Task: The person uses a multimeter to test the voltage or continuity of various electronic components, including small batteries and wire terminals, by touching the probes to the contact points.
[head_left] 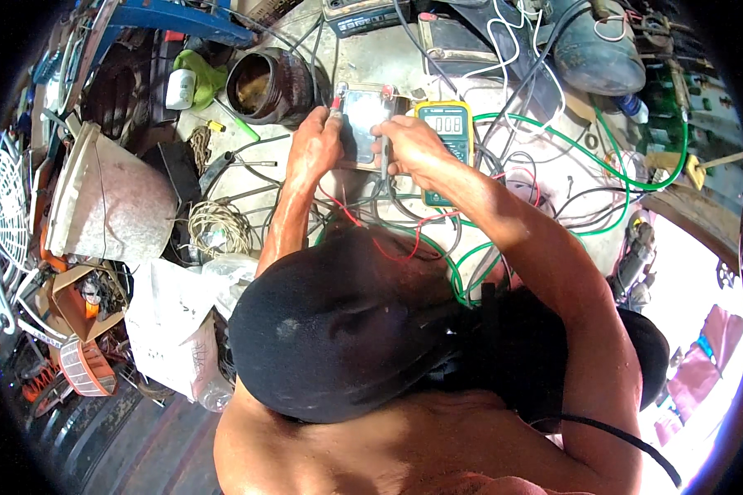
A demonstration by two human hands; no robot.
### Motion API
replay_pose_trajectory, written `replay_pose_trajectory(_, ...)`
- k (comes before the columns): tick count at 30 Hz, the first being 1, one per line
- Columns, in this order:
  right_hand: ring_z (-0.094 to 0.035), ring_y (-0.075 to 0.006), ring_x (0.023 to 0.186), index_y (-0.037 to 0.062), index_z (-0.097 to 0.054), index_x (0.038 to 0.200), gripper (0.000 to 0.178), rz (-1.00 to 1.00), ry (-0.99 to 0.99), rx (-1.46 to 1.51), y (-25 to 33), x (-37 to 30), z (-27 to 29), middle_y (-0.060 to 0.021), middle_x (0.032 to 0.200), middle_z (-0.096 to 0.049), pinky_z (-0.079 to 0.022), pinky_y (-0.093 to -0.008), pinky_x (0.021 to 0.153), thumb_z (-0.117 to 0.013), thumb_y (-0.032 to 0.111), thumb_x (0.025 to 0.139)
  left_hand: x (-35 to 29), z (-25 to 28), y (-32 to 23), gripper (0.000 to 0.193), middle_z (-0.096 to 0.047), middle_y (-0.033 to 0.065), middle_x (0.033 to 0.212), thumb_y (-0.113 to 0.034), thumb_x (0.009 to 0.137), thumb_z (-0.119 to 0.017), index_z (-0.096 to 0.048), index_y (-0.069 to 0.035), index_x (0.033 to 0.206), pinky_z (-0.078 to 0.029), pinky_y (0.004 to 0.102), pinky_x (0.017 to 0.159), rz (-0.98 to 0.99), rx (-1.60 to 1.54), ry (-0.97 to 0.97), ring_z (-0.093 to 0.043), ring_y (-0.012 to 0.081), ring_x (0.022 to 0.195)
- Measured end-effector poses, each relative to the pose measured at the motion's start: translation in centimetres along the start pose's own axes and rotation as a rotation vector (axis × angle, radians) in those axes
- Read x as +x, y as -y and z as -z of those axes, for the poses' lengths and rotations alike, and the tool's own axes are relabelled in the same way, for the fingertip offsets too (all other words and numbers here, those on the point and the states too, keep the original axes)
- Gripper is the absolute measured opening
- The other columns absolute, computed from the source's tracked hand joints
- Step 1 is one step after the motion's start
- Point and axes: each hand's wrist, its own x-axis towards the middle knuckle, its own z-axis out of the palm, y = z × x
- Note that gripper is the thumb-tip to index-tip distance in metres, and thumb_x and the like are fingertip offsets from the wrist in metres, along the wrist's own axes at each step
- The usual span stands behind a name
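L. to r.: a dark open pot (pixel 268 87) stands near my left hand (pixel 315 144), which has a red probe (pixel 337 102) in a narrow pinch; the forearm looks sweaty, so the fingers could slide & the tip would prob. skid off whatever it meets. The slack red lead (pixel 347 213) dips below & might snag among other wires, tugging that probe loose. Mid-frame, should both tips drift inward & touch, a short is poss., my hands being so close. At R., my right hand (pixel 413 147), closed around a dark probe (pixel 385 161), has its forearm across the lower part of a yellow-rimmed multimeter (pixel 450 148); a careless swing of that arm could knock it askew. As for pos., the boxy, glossy-topped block (pixel 360 136) lies btwn my two grips: left edge just beside the one, right edge partly hidden by the other. Tip contact: can't tell, either side. The meter lies just R. of the block, w/ a green cable (pixel 645 187) looping farther R.
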Motion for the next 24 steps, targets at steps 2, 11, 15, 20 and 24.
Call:
replay_pose_trajectory(2, -0.064, -0.0162, 0.072, 0.005, -0.064, 0.117, 0.027, 0.0, 0.001, 0.0, -0.1, 0.1, 0.0, -0.0102, 0.099, -0.068, -0.049, -0.0296, 0.055, -0.057, 0.025, 0.1, 0.0, 0.0, 0.1, 0.034, -0.069, 0.0213, 0.079, -0.029, 0.101, -0.053, -0.062, 0.003, 0.104, -0.052, 0.044, 0.071, -0.004, -0.005, -0.006, -0.071, 0.0305, 0.071)
replay_pose_trajectory(11, -0.068, -0.0186, 0.07, 0.003, -0.063, 0.119, 0.032, 0.02, -0.002, -0.013, -0.5, 0.6, 0.2, -0.0091, 0.092, -0.07, -0.05, -0.0288, 0.05, -0.055, 0.03, 0.104, -0.3, 0.3, -0.3, 0.031, -0.059, 0.0081, 0.07, -0.027, 0.104, -0.053, -0.06, 0.001, 0.095, -0.044, 0.0358, 0.055, -0.029, -0.042, 0.0, -0.057, 0.0177, 0.058)
replay_pose_trajectory(15, -0.068, -0.0182, 0.072, 0.0033, -0.063, 0.12, 0.033, 0.02, -0.007, -0.011, -0.7, 0.7, 0.3, -0.0092, 0.094, -0.07, -0.051, -0.0284, 0.051, -0.054, 0.031, 0.104, -0.6, 0.4, -0.7, 0.031, -0.061, 0.0093, 0.071, -0.028, 0.104, -0.053, -0.062, 0.001, 0.095, -0.045, 0.0368, 0.058, -0.035, 0.015, -0.019, -0.058, 0.0188, 0.06)
replay_pose_trajectory(20, -0.069, -0.0179, 0.073, 0.0033, -0.063, 0.12, 0.033, 0.028, -0.005, -0.029, -0.7, 0.6, 0.3, -0.0096, 0.096, -0.071, -0.051, -0.0281, 0.051, -0.054, 0.031, 0.104, -1.4, 0.8, -1.4, 0.034, -0.062, 0.0136, 0.074, -0.03, 0.102, -0.054, -0.062, 0.002, 0.095, -0.047, 0.04, 0.064, -0.034, 0.053, -0.015, -0.061, 0.0236, 0.066)
replay_pose_trajectory(24, -0.069, -0.0177, 0.072, 0.0032, -0.064, 0.119, 0.032, 0.03, -0.022, -0.04, -0.7, 0.6, 0.2, -0.0098, 0.096, -0.071, -0.051, -0.0279, 0.051, -0.055, 0.03, 0.104, -1.5, 0.8, -1.6, 0.034, -0.063, 0.0155, 0.076, -0.03, 0.102, -0.054, -0.062, 0.002, 0.097, -0.047, 0.0409, 0.068, -0.03, 0.045, -0.015, -0.062, 0.0256, 0.071)
